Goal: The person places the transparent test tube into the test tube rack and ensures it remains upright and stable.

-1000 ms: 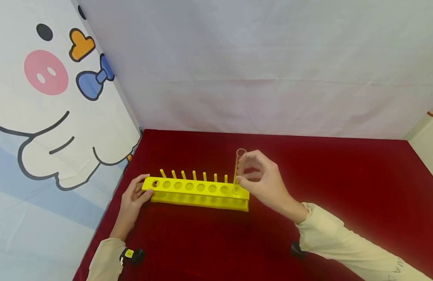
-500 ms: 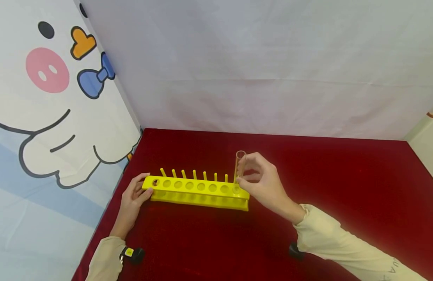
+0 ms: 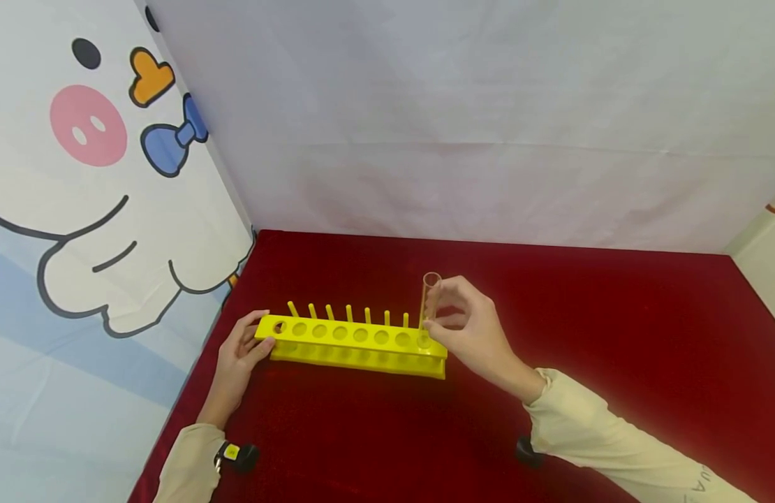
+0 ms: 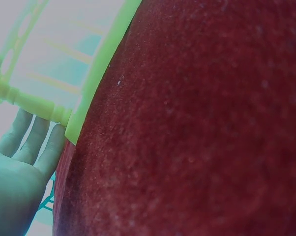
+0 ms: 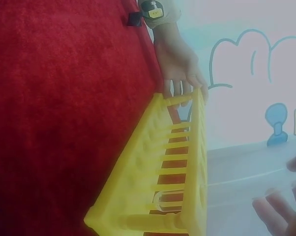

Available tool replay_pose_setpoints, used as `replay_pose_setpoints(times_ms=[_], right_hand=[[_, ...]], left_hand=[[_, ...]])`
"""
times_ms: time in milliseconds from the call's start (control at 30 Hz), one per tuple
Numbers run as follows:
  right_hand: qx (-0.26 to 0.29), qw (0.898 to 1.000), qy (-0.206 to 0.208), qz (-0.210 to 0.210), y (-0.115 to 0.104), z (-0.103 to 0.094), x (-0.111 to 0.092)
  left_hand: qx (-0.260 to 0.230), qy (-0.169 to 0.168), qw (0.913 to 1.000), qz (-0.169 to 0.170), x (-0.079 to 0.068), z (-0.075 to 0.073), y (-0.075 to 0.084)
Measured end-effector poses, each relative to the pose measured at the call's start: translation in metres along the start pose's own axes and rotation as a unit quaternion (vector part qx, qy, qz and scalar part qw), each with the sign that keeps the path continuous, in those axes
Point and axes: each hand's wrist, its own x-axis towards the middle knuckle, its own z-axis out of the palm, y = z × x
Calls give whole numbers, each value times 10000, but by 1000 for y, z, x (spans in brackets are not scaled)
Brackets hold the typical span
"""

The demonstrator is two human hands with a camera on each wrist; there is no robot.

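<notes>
A yellow test tube rack with one row of holes and a row of upright pegs behind it stands on the red cloth. My left hand grips its left end, thumb over the top plate; in the left wrist view the fingers lie along the end post. At the other end, my right hand pinches a clear glass test tube between thumb and fingers. The tube stands nearly upright in the rightmost hole. Seen from the right wrist, its rounded bottom is between the rack's upper and lower plates.
Red cloth covers the table. A pale curtain hangs behind it, and a panel with a cartoon figure stands along the left side. A black wrist camera sits at the left cuff.
The test tube has sunk slightly deeper into the rightmost hole, with my right hand moving down a little along with it. My left hand and the rack stay in place.
</notes>
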Motion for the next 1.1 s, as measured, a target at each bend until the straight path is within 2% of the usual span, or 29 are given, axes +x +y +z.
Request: replay_pose_setpoints(times_ms=[333,633,1100], right_hand=[[30,10000,-17,-30,-1,1,-1],[-92,10000,-16,24,-27,3,-2],[-45,9999,-46,117,-19,2,-3]], left_hand=[[14,-1,10000,-5,0,0,1],[-35,-19,10000,-16,0,1,2],[-26,28,10000,-29,1,3,2]])
